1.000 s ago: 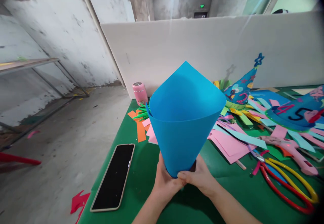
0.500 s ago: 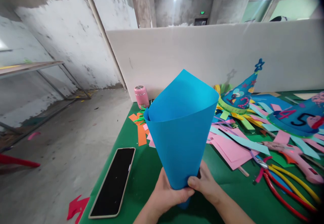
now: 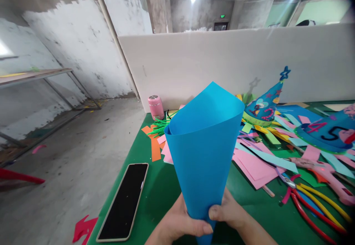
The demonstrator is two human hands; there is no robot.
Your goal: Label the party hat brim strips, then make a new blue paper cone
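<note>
A sheet of blue paper rolled into a cone [image 3: 203, 152] stands upright in front of me, its wide mouth up and its narrow end low at the frame's bottom edge. My left hand [image 3: 177, 226] wraps the narrow end from the left, thumb across the front. My right hand [image 3: 231, 213] grips the same end from the right, thumb pressed on the paper. Both hands are closed on the cone above the green table [image 3: 155, 200].
A dark phone [image 3: 124, 200] lies at the table's left edge. Pink and orange paper scraps [image 3: 255, 163], a decorated blue party hat [image 3: 263, 106], a pink glue gun [image 3: 324, 171] and scissors [image 3: 310, 200] crowd the right. A pink can [image 3: 155, 107] stands by the white partition.
The cone has been rolled tighter and narrower, and my hands have slid lower in the frame. The view has shifted slightly.
</note>
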